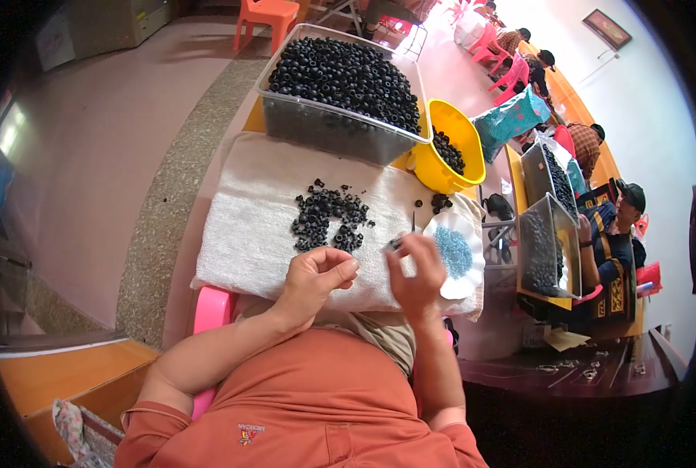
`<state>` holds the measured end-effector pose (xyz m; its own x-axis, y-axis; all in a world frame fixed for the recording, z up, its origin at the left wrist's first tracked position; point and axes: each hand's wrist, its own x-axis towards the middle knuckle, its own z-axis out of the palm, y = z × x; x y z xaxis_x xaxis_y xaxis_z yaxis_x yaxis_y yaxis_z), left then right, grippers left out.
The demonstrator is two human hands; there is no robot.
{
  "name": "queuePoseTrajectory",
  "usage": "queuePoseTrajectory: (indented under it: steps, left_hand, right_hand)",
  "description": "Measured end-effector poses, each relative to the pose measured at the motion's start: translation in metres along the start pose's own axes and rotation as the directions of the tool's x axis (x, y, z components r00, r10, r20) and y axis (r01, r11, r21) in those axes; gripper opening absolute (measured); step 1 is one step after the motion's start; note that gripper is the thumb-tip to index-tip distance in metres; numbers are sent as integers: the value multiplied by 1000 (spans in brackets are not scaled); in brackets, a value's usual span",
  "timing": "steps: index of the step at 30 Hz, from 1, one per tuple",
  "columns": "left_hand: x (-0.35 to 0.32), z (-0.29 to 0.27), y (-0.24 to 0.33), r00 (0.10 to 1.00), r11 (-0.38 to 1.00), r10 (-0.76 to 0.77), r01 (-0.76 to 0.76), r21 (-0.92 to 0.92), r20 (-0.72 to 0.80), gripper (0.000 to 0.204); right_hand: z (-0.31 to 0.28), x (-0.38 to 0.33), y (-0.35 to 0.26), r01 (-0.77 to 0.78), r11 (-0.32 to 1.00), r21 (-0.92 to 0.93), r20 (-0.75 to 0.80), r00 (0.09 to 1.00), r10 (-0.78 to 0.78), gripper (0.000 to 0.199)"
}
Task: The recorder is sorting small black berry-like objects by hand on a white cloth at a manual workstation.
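My left hand [317, 282] is closed in a pinch above the white towel [243, 210], just nearer than a loose pile of small black ring-shaped parts [310, 218]. What its fingertips hold, if anything, is too small to make out. To its right, my right hand [417, 277] is closed and slightly blurred, with a small dark, shiny piece [395, 244] at its fingertips. Beside that hand lies a white plate with a wavy rim [434, 226], bearing a heap of small light-blue pieces [453, 253]. A thin dark stick-like tool [413, 220] shows just beyond the right fingers.
A large clear bin [332, 129] full of black parts stands at the towel's far side. Right of it is a yellow bucket [461, 179] with more. Several black parts [440, 203] lie near the plate. At right, a person [609, 242] sits by clear bins [543, 242].
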<state>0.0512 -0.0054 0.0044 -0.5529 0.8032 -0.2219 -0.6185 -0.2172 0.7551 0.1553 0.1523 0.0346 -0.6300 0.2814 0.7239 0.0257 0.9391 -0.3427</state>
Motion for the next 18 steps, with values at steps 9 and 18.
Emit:
queuePoseTrajectory:
  steps: [9, 18]
  left_hand:
    - [1, -2, -6, 997, 998, 29, -34, 55, 77, 12]
    - [1, -5, -2, 998, 998, 29, -32, 57, 61, 12]
  right_hand:
    - [-53, 133, 105, -81, 927, -365, -221, 975, -2, 30]
    - [6, 104, 61, -190, 979, 75, 428, 893, 141, 18]
